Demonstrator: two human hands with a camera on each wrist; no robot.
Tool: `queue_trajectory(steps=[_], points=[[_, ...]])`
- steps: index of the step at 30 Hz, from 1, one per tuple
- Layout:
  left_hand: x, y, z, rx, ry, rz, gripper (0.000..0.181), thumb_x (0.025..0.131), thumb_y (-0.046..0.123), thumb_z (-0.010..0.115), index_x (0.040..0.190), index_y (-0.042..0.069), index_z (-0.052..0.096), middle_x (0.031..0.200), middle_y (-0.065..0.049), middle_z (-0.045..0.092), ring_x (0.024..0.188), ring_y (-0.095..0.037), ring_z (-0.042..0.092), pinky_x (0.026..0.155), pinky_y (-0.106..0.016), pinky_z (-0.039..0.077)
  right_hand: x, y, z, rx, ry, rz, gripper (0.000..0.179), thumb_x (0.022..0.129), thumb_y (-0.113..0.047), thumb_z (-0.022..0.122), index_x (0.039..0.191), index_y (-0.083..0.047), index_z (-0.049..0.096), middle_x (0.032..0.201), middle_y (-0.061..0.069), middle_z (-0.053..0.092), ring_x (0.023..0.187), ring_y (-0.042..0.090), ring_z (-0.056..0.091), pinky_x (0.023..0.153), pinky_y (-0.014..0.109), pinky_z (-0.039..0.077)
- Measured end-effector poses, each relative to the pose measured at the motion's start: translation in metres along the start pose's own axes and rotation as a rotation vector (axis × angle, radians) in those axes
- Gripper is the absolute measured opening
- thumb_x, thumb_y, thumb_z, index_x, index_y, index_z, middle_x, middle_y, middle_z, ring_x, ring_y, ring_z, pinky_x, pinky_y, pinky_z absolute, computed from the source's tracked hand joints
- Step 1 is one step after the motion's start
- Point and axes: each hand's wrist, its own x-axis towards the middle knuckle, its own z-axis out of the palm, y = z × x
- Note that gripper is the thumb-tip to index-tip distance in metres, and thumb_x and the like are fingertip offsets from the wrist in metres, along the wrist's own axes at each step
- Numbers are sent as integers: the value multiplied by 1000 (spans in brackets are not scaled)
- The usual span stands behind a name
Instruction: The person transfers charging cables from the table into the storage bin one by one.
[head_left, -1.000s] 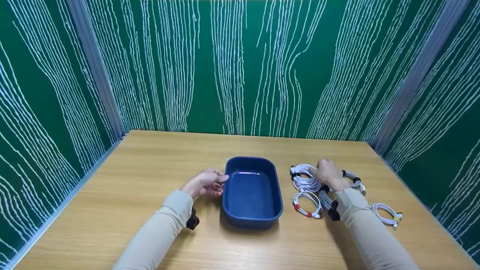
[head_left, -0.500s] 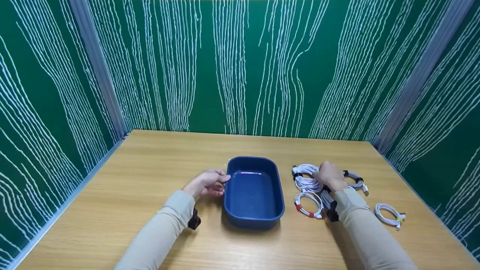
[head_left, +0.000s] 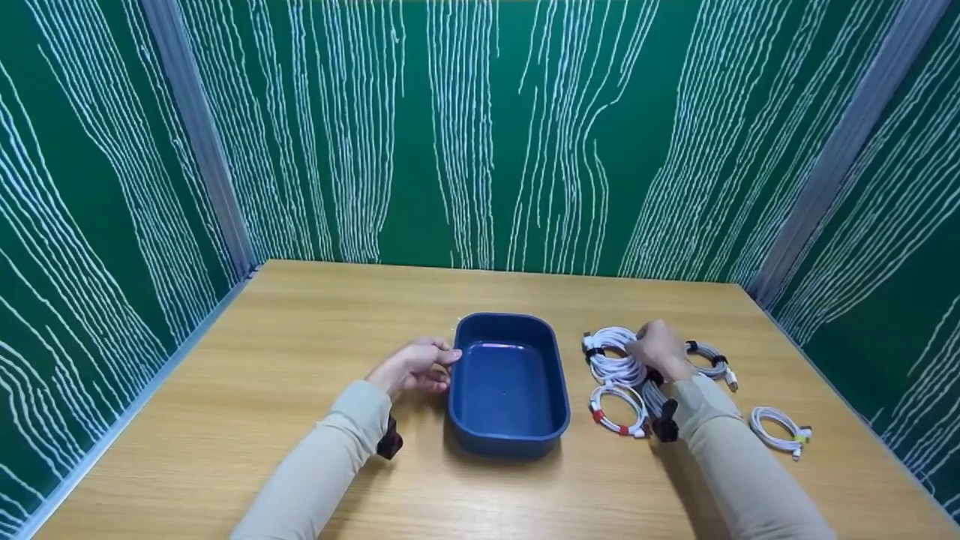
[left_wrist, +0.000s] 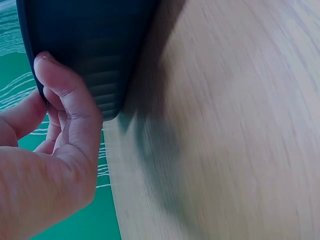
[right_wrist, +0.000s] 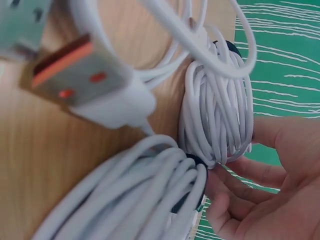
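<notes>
In the head view a dark blue rectangular plastic bin [head_left: 507, 448] stands at the middle of the wooden table. My left hand [head_left: 409, 365] pinches its left rim between thumb and fingers; the left wrist view shows the thumb on the bin wall [left_wrist: 90, 30]. At the right, my right hand [head_left: 660, 349] grips the right edge of a thick white coiled charging cable [head_left: 616, 369] with a black tie. Its fingers lie around that coil [right_wrist: 215, 105] in the right wrist view. A second coiled cable [right_wrist: 130, 200] lies just below, near a USB plug [right_wrist: 100, 82] with orange inside.
A white cable with red ties [head_left: 616, 410] lies in front of the thick coil. A grey cable with black ties [head_left: 707, 360] is right of my hand, another bundle [head_left: 652, 396] under my wrist, and a cable with a yellow tie [head_left: 778, 431] farther right. Green patterned walls [head_left: 510, 135] enclose the table.
The head view has shifted a little. Both hands stay almost in place, the left at the bin's rim and the right at the thick white cable.
</notes>
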Motion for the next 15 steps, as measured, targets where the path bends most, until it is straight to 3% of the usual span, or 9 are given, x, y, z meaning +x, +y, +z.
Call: queue_trajectory(steps=[6,11,15], points=[[1,-1,0,-9,-6,2,12,96,14,58,88,12,49,72,-2,53,51,-12,50,48,-20,46,-1,-2,-3,10,86,-27,8,71,-12,63,69,-5,65,71,7,60,73,25,55,56,27,39],[0,-1,0,-7,1,3,11,96,14,57,89,12,50,75,-3,53,53,-12,50,48,-20,46,0,-4,-6,43,90,-12,16,72,-12,65,80,1,70,80,13,66,79,28,58,62,29,46],[-1,0,0,-13,17,-6,10,96,15,59,90,12,51,75,-4,54,54,-13,50,49,-20,46,3,-5,-9,49,107,-24,14,75,-13,66,76,1,69,72,9,65,75,27,57,60,29,45]])
